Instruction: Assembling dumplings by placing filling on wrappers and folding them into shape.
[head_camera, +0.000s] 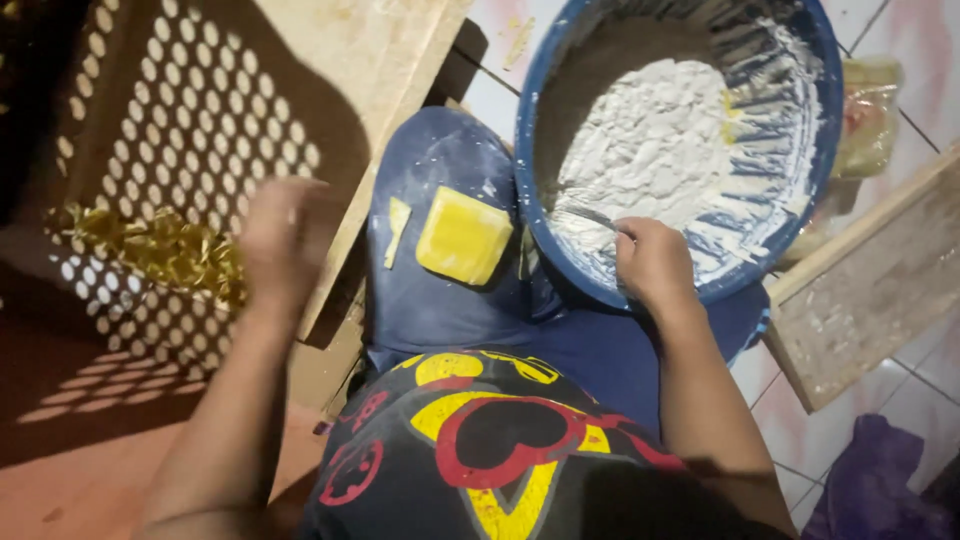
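Right hand (655, 262) clenched on a tool in the half-scraped putty bowl (810, 170); left hand (285, 235) blurred, grip indeterminable; perforated panel (170, 110) looks uncoated.

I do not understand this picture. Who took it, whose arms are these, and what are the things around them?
A camera worn on a person's head looks down at their own lap and two bare hands. The right hand grips a thin tool dipped into white paste in a round blue plastic basin. The left hand is blurred, near a perforated wooden panel; whether it holds anything is unclear. A yellow rectangular block rests on the blue-trousered knee. Beneath lies a tiled floor.
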